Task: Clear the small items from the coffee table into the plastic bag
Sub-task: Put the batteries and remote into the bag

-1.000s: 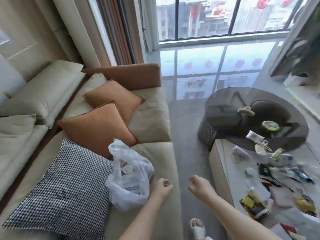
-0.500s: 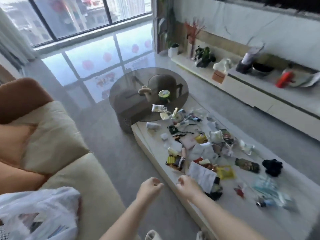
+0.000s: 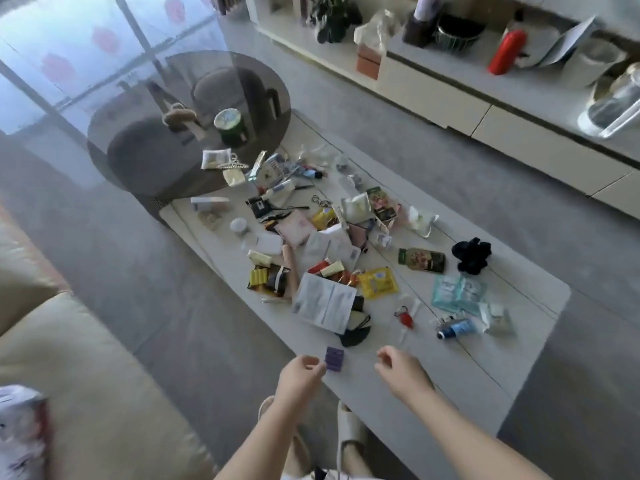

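Two hands hover at the counter's [image 3: 485, 358] near edge, fingers loosely curled and holding nothing. Your left hand [image 3: 300, 375] is nearer the purple card [image 3: 334, 358]: it lies flat just right of those fingertips, long axis pointing away from you. Your right hand [image 3: 401, 370] sits farther right. No writing reads clearly. The plastic bag [image 3: 20, 431] waits on the sofa [image 3: 86, 375], far left.

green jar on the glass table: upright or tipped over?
Upright. The green jar stands on its base on the round glass table, its pale lid facing up.
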A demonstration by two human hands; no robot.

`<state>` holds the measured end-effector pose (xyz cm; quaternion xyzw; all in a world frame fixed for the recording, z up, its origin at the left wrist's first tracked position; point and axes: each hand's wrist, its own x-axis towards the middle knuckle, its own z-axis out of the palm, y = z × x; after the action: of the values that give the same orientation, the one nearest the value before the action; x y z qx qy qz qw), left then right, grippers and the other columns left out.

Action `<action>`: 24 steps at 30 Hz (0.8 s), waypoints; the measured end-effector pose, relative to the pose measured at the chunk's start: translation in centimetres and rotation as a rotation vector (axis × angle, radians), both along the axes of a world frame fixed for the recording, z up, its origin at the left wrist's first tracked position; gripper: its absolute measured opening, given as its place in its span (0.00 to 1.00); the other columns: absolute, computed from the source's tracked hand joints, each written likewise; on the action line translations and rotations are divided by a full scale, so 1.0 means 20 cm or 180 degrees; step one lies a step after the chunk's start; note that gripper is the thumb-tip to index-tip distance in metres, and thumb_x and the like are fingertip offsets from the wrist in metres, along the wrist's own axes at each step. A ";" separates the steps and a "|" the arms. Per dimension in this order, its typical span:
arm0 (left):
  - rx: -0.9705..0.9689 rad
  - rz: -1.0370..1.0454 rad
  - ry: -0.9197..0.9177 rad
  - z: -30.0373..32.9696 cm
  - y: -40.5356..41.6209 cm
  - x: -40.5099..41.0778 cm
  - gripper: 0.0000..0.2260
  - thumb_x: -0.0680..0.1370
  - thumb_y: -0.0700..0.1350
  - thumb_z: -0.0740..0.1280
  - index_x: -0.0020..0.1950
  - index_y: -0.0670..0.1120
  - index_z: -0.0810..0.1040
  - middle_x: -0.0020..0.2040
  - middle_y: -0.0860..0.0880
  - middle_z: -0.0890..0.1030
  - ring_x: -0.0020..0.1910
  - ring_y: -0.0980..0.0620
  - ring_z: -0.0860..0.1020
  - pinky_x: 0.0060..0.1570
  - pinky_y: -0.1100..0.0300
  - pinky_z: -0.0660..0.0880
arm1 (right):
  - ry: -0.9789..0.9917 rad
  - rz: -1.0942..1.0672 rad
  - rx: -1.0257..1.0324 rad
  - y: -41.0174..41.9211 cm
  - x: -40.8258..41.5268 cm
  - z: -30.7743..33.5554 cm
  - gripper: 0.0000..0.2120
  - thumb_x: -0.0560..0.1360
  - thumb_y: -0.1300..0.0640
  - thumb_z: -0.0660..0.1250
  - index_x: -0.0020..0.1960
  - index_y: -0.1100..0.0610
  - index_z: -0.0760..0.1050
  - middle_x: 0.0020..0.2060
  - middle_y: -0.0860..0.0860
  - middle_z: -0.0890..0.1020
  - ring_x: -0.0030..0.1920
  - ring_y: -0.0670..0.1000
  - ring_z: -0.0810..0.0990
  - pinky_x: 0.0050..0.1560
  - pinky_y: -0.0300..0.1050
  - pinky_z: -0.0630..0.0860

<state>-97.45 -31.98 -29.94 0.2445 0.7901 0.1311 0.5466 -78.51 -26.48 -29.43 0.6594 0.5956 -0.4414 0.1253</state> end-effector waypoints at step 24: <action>-0.0523 -0.0410 0.1180 -1.20 0.18 0.25 0.18 0.72 0.56 0.69 0.56 0.50 0.70 0.55 0.50 0.73 0.57 0.49 0.73 0.52 0.53 0.74 | 0.0235 -0.0551 0.0159 0.26 -0.04 -1.18 0.16 0.77 0.56 0.65 0.64 0.54 0.72 0.60 0.52 0.75 0.59 0.51 0.75 0.58 0.47 0.74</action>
<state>-92.42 -28.43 -53.87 0.2691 0.8679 -0.0161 0.4172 -79.26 -21.36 -53.12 0.6945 0.5514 -0.4596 0.0482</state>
